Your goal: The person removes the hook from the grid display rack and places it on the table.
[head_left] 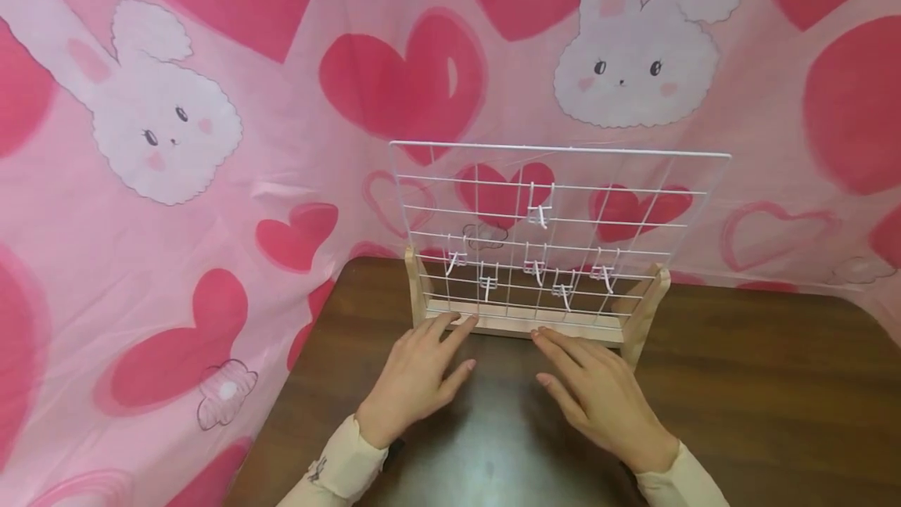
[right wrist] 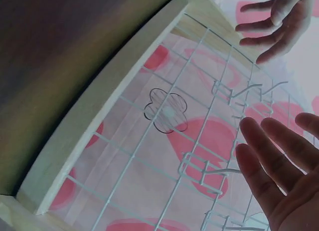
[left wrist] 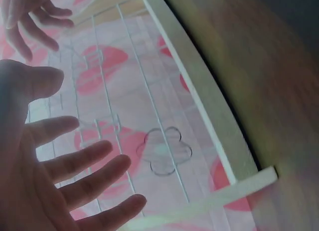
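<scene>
A white wire grid rack (head_left: pixel 507 272) stands upright in a pale wooden base (head_left: pixel 521 323) on the table. Several small white hooks (head_left: pixel 538 216) hang on its wires. My left hand (head_left: pixel 422 370) hovers before the base's left part, fingers spread and holding nothing. My right hand (head_left: pixel 598 390) is in front of the base's right part, also holding nothing. In the left wrist view, the left hand's fingers (left wrist: pixel 94 186) are apart from one another. The right wrist view shows the right hand's fingers (right wrist: pixel 269 166) extended near a hook (right wrist: pixel 204 171). Whether any fingertip touches the base, I cannot tell.
The dark brown wooden table (head_left: pixel 760 382) reaches out on both sides of the rack. Behind and to the left hangs a pink cloth (head_left: pixel 281 147) printed with hearts and rabbits. Wooden side posts (head_left: pixel 644 315) hold the grid's two ends.
</scene>
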`<action>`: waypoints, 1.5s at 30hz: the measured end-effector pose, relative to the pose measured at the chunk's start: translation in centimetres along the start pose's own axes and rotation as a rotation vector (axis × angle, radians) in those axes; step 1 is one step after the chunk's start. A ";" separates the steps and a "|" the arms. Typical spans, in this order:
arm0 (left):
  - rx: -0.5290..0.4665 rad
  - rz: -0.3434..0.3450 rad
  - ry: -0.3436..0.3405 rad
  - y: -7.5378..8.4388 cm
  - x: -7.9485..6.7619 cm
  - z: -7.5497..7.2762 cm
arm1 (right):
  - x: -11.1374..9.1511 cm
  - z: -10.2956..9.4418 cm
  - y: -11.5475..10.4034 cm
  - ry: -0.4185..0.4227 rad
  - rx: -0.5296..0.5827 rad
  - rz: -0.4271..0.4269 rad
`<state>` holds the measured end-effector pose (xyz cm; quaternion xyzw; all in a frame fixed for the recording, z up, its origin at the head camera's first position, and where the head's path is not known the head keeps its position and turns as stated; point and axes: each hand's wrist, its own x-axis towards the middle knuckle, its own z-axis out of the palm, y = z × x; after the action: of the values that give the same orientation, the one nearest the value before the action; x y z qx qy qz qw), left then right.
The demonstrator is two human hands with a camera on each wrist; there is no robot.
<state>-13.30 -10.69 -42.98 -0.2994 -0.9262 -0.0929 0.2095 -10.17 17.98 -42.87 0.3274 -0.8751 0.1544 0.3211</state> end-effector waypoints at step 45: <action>-0.242 -0.270 0.364 -6.0 1.2 0.4 | 6.6 -0.5 0.0 0.458 0.095 0.007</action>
<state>-17.84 -14.80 -43.07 -0.1742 -0.8869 -0.2824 0.3213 -13.78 15.10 -38.08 0.2954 -0.7722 0.2667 0.4952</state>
